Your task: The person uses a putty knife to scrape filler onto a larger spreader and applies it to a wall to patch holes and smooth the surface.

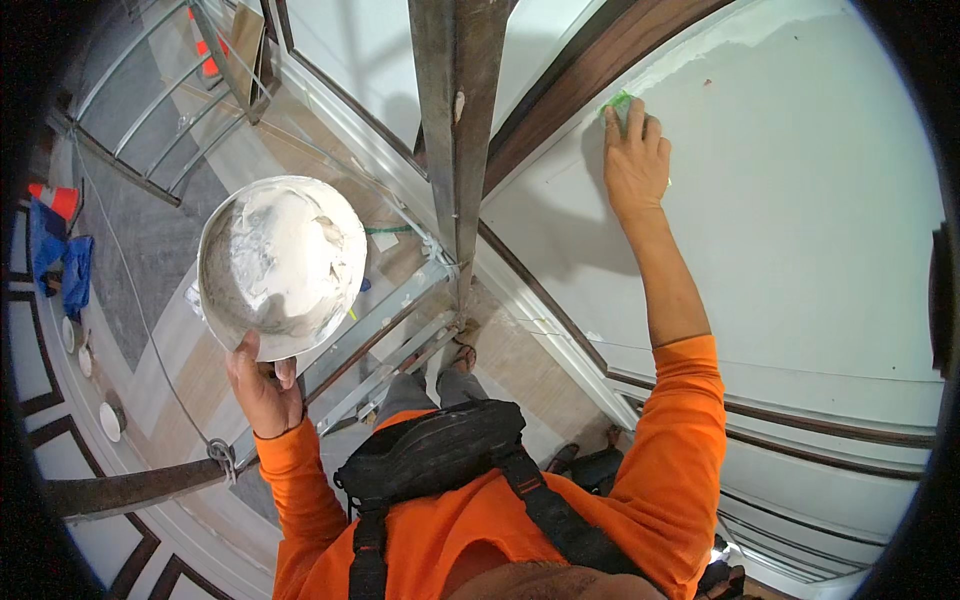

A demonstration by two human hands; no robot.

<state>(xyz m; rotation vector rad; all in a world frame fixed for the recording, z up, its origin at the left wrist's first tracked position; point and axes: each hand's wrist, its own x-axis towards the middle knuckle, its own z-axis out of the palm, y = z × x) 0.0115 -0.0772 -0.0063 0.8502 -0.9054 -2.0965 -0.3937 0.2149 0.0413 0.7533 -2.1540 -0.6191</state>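
My left hand [266, 388] grips the near rim of a round, shallow white tub [352, 190], thumb and fingers closed on its edge. White paste like putty [290, 250] coats the inside of the tub and lies thickest towards its right side. Up at the right, my right hand [637, 165] is closed over a green piece [620, 104] and presses it to the white wall panel [800, 200], close to a dark wood trim [600, 80]. My palm and fingers hide most of this piece, so its kind cannot be made out.
A metal scaffold post [460, 130] rises between the tub and the wall. Scaffold rails [375, 325] run beneath the tub, and a ladder-like frame [150, 110] stands at the upper left. Far below on the floor lie blue bags [75, 270] and an orange cone [208, 55].
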